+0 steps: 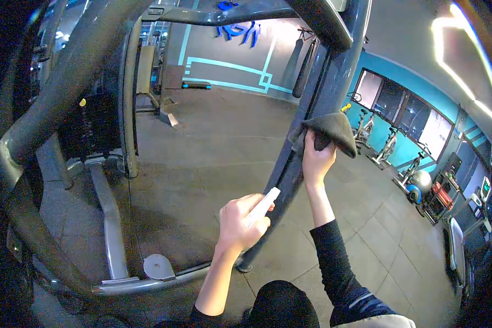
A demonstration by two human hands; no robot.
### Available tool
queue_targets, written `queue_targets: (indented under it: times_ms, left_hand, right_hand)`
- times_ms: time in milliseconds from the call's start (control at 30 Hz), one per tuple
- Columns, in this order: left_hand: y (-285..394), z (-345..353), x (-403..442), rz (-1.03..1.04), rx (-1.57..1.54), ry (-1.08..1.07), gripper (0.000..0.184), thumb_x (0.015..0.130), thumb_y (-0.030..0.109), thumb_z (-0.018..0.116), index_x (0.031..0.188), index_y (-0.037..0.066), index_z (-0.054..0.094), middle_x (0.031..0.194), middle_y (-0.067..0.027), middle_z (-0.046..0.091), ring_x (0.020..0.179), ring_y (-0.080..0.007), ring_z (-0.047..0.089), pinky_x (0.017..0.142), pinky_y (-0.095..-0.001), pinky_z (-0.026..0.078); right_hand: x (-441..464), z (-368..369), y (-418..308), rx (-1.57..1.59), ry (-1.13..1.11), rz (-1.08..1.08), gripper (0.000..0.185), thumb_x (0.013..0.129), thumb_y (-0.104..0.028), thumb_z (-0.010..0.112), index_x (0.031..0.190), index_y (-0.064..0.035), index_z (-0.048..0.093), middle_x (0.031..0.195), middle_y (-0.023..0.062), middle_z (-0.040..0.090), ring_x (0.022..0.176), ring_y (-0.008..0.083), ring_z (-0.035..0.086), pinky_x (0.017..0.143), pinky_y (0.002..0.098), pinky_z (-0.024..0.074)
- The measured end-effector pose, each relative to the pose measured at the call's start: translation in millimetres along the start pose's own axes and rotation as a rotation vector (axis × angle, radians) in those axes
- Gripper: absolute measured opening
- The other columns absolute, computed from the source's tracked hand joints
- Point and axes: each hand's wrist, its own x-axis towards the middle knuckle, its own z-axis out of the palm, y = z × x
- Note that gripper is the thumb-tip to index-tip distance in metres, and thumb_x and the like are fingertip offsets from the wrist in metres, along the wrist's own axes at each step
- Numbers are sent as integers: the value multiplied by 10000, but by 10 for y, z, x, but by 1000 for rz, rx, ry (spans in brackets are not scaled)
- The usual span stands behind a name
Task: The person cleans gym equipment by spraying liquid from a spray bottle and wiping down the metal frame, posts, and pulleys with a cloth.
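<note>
My right hand (318,158) is closed on a dark grey cloth (333,131), holding it against the slanted metal post (290,161) of a gym machine. The cloth wraps over the post's near side and hangs out to the right. Lower and to the left, my left hand (240,223) grips a slim white object (263,206), its squared end pointing up towards the post. My fingers hide its lower part, so its exact kind does not show.
Thick grey tubing (65,93) of the machine frame curves along the left and bottom, with a round metal foot plate (158,267) low down. Exercise bikes (385,150) and a grey exercise ball (421,180) stand at the right. Punching bags (305,68) hang at the back.
</note>
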Motion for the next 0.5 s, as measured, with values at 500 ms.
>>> queue_targets:
  times_ms: [500]
  left_hand:
    - [-59, -101, -2, 46, 4, -47, 337, 680, 68, 538, 1002, 15, 621, 715, -81, 610, 480, -118, 550, 473, -244, 432]
  right_hand:
    - [-854, -206, 219, 155, -94, 93, 310, 745, -157, 688, 925, 62, 562, 901, 145, 614, 845, 241, 581, 781, 343, 438]
